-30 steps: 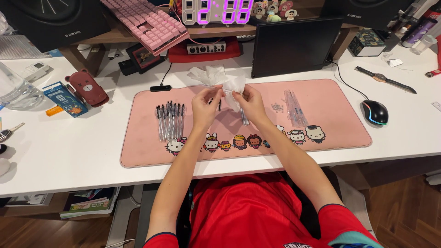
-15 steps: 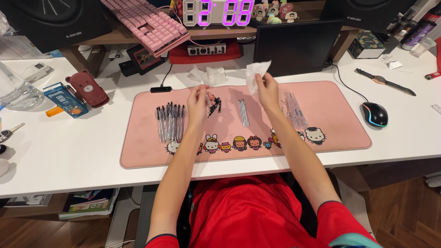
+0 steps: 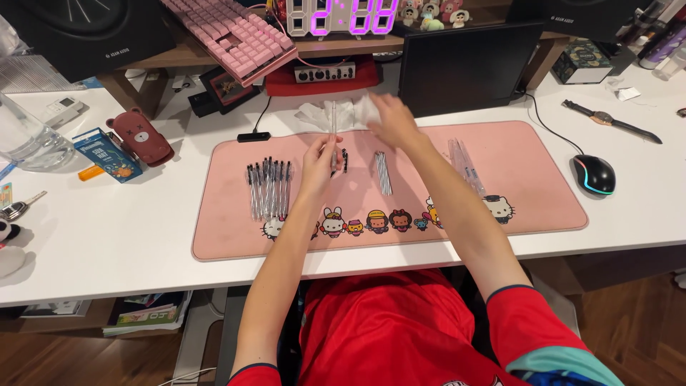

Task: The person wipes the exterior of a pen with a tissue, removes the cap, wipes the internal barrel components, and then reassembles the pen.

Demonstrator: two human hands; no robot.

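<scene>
Two hands are up over the pink desk mat on the white tabletop. The left hand is pinched around a clear pen barrel, holding it upright above the mat's back edge, with a few small dark pen parts lying just beside it. The right hand reaches past the mat toward the crumpled clear plastic wrappers in front of the dark monitor; it is blurred, and I cannot tell whether its fingers hold anything. On the mat's left part lies a row of assembled pens, side by side. Near the middle rest a few thin refills, and further right a bunch of clear empty barrels. A black mouse sits just off the mat's right edge.
</scene>
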